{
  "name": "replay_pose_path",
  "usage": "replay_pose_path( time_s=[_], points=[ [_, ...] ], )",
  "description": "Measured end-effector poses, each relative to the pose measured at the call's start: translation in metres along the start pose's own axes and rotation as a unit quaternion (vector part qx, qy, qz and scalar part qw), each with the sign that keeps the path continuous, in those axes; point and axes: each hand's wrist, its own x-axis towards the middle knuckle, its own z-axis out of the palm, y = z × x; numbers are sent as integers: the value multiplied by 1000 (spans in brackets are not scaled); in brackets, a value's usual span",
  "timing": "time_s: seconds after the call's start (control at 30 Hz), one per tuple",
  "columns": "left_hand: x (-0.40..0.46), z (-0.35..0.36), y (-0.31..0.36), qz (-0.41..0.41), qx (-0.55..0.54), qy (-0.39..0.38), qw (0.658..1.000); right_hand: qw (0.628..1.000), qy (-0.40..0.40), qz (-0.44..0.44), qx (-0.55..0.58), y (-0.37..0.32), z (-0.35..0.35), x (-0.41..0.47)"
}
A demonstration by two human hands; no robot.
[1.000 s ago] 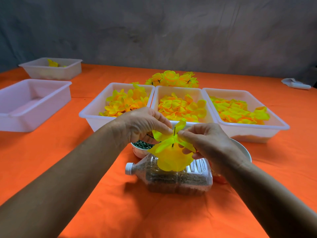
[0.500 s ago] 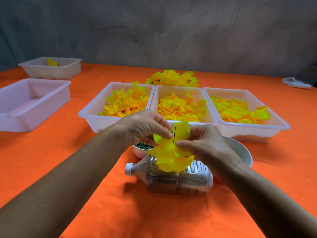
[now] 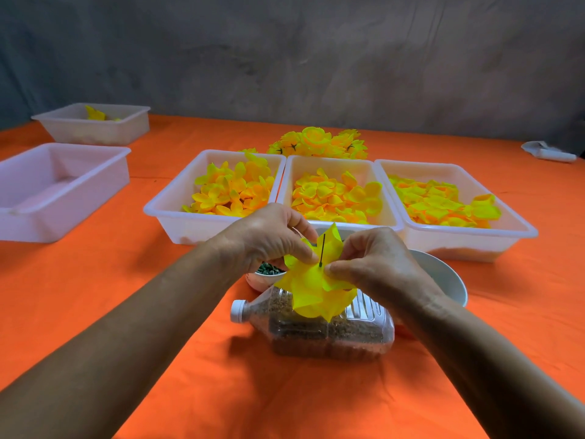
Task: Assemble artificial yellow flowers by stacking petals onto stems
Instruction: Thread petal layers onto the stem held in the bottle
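Both hands are meeting at frame center, above a clear plastic bottle (image 3: 329, 331) that is lying on its side on the orange counter (image 3: 158, 280), white cap pointing left. Left hand (image 3: 269, 237) is pinching the yellow petals (image 3: 311, 286) from the left, its grip clamped on the petal edge. Right hand (image 3: 376, 261) is pinching the same petals from the right, thumb and forefinger closed on them. A thin dark stem (image 3: 322, 251) is poking up through the middle of the petals, between the two grips. Petals are hanging just over the bottle; contact with it cannot be told.

Behind the hands, three white trays are sitting side by side: left tray (image 3: 164, 213), middle tray (image 3: 335, 163), right tray (image 3: 519, 229), each holding loose yellow petals. A pile of finished yellow flowers (image 3: 316, 142) is lying behind the trays. A small cup of dark green bits (image 3: 269, 270) is sitting under the left hand. A white bowl (image 3: 443, 280) is showing behind the right wrist. Two more white trays are sitting at upper left: near one (image 3: 63, 188), far one (image 3: 95, 125).
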Motion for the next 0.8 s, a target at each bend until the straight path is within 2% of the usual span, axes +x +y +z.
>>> replay_pose_path(
  time_s=[0.13, 0.33, 0.5, 0.6, 0.67, 0.8],
  points=[
    [-1, 4, -1, 1, 16, 10, 1000, 1000, -20, 5, -11, 1, 0, -1],
    [0, 4, -2, 12, 19, 20, 1000, 999, -2, -14, -49, 3, -2, -2],
    [2, 3, -6, 8, 26, 9, 1000, 1000, -6, 12, -8, 8, -1, -4],
    [1, 2, -11, 15, 32, 43, 998, 998, -13, 44, 37, 9, -4, -7],
    [-1, 3, -12, 51, 52, 75, 995, 997, -14, 52, 54, 9, -6, -9],
    [-13, 7, -12, 179, 111, 126, 969, 997, -14, 49, 58, 8, -6, -10]
  ],
)
